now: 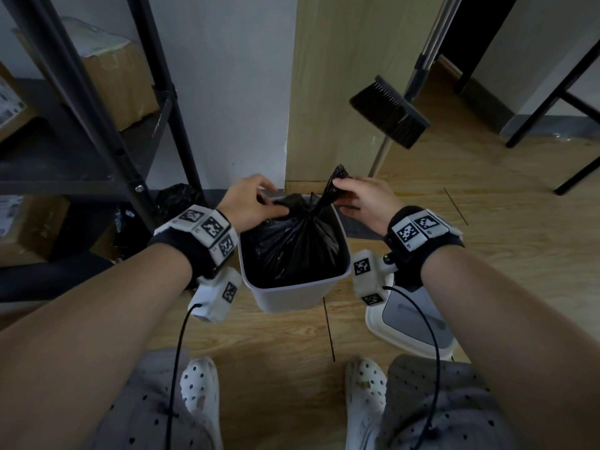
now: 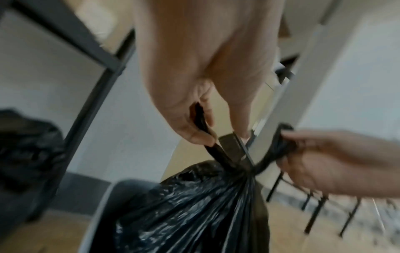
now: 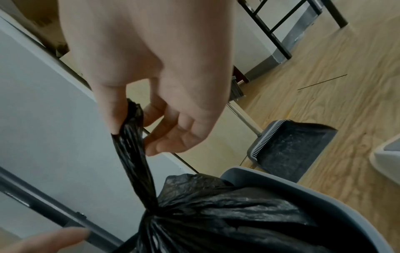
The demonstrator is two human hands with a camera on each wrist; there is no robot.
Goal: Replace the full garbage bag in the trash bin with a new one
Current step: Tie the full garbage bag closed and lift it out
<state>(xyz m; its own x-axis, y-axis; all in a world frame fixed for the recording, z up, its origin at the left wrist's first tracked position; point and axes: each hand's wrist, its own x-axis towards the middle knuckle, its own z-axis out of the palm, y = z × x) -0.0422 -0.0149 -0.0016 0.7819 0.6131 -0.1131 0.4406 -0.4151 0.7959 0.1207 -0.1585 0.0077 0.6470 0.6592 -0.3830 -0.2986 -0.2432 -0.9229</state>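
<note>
A full black garbage bag (image 1: 292, 245) sits inside a white trash bin (image 1: 292, 295) on the wooden floor. Its top is gathered into a neck with two twisted ends. My left hand (image 1: 251, 203) pinches the left end (image 2: 203, 126) between thumb and fingers. My right hand (image 1: 360, 198) pinches the right end (image 3: 131, 130), pulled up and away from the neck. In the left wrist view, the bag (image 2: 194, 210) fans out below the knot; the right wrist view shows the bag (image 3: 227, 214) inside the bin's rim (image 3: 324, 202).
A black metal shelf (image 1: 97, 125) with cardboard boxes stands at the left, with another black bag (image 1: 177, 198) under it. A broom (image 1: 389, 115) and dustpan (image 3: 290, 150) lean by the wooden panel behind the bin. The bin's lid (image 1: 412, 323) lies to the right.
</note>
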